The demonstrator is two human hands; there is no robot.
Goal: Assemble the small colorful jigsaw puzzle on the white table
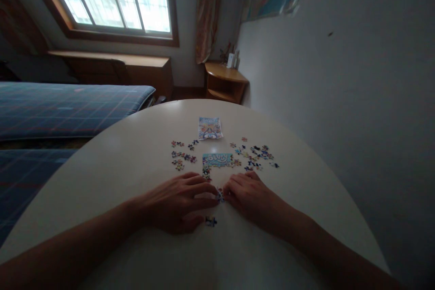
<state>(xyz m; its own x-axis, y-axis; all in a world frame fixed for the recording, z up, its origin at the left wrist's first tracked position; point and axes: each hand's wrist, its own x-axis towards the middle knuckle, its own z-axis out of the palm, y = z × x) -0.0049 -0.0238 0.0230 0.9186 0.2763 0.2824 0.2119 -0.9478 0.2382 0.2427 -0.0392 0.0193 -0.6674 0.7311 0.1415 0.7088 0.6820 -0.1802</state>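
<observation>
Both hands rest low over a white table, either side of a small joined bit of jigsaw puzzle [220, 195]. My left hand [181, 200] has its fingers apart, the fingertips touching the left side of that bit. The fingers of my right hand [245, 192] are bent together at its right side, pinching a puzzle piece mostly hidden by them. Just beyond lies a partly joined puzzle section [217, 160] with a lettered top strip and a short left edge running down. A single puzzle piece [210, 221] lies near my left thumb.
Loose puzzle pieces [183, 156] are scattered left of the joined section, and more loose pieces [260, 156] spread to the right. A picture sheet [210, 128] lies farther back on the round table [152, 136]. A plaid mattress [68, 104] stands left, a wall [322, 90] right.
</observation>
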